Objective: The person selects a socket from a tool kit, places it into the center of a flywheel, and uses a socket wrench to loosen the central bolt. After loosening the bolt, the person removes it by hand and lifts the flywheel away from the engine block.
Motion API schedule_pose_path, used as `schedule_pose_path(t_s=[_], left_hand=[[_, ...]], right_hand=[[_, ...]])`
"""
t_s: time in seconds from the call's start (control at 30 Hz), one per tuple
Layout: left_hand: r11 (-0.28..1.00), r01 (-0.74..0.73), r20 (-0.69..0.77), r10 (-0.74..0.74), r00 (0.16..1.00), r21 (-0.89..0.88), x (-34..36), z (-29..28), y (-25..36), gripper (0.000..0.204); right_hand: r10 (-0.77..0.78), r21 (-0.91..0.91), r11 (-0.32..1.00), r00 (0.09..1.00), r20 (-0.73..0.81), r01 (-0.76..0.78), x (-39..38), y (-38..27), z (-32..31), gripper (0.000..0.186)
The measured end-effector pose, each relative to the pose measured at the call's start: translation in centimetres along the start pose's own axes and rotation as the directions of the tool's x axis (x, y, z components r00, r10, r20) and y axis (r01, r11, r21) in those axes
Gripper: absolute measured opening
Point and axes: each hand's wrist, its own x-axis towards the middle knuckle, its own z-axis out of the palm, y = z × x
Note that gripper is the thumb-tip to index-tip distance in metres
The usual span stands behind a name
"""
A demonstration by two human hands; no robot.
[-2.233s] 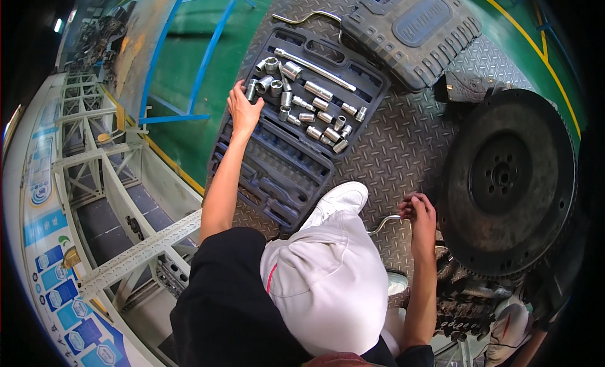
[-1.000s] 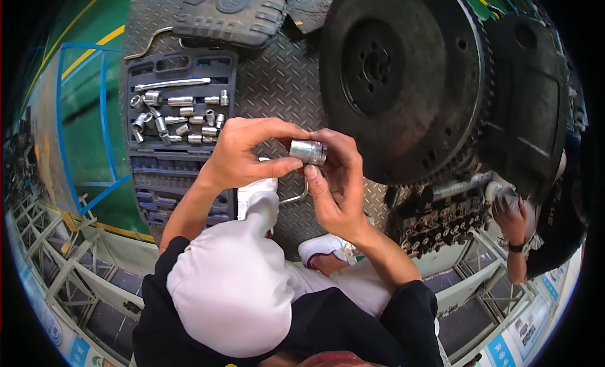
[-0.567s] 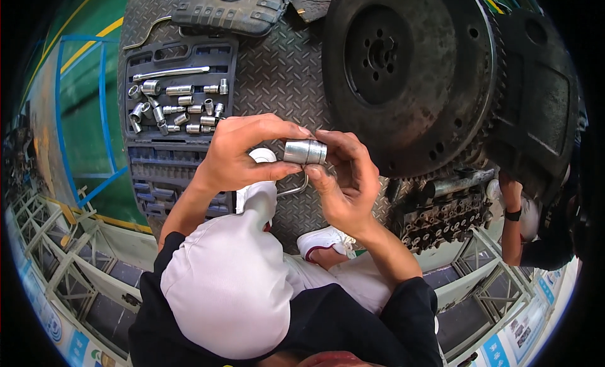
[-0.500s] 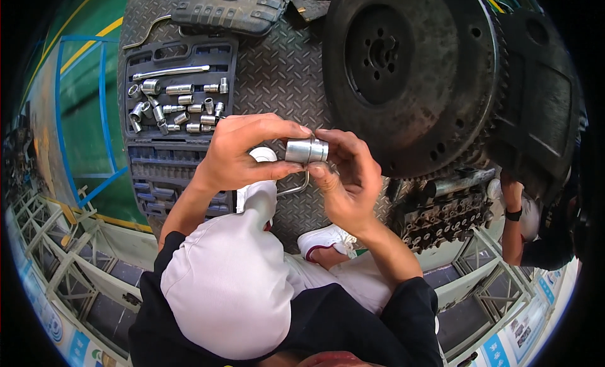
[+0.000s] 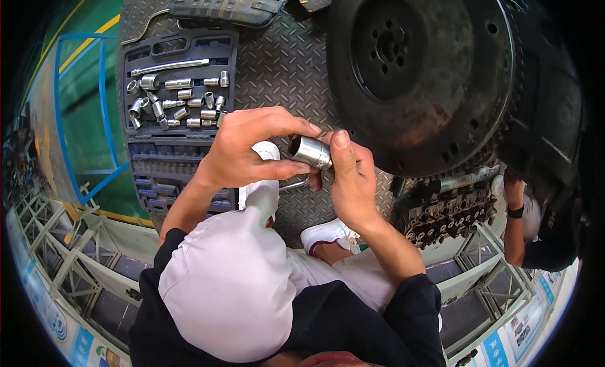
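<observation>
A chrome socket (image 5: 308,151) sits tilted between my fingertips, with its open end turned toward the left. My left hand (image 5: 255,149) grips it with the thumb below and fingers above. My right hand (image 5: 350,174) grips it from the right, its thumb upright beside the socket. A bent metal rod (image 5: 293,185) shows just below my hands, partly hidden. Behind my left hand lies the open black socket case (image 5: 179,52), holding several loose chrome sockets (image 5: 179,84) and a long extension bar (image 5: 170,67).
A large dark flywheel (image 5: 435,70) stands at upper right, beside a black molded part (image 5: 545,121) and a greasy engine head (image 5: 447,219). A grey closed case (image 5: 224,7) lies at the back on the tread plate (image 5: 280,70). Another person's arm (image 5: 513,231) is at far right.
Over two seconds, my left hand left the case and both hands met around a socket. Since half a second ago, the socket has tilted and my right thumb has risen beside it. The view has swung.
</observation>
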Motion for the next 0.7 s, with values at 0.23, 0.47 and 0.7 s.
schedule_pose_path(t_s=[0.23,0.47,0.7], left_hand=[[0.991,0.113,0.02,-0.112,0.994,-0.066,0.1,0.1,-0.2,0.045],[0.981,0.148,-0.015,-0.151,0.988,-0.127,0.0,0.2,-0.4,0.044],[0.965,0.162,-0.114,-0.188,0.976,-0.205,-0.2,1.3,-0.6,0.036]], right_hand=[[0.275,0.252,0.927,0.96,0.05,-0.278,0.3,0.2,1.1,0.061],[0.213,0.216,0.95,0.974,0.079,-0.226,0.2,0.4,0.9,0.06],[0.123,0.235,0.962,0.989,0.083,-0.14,0.3,1.4,1.0,0.058]])
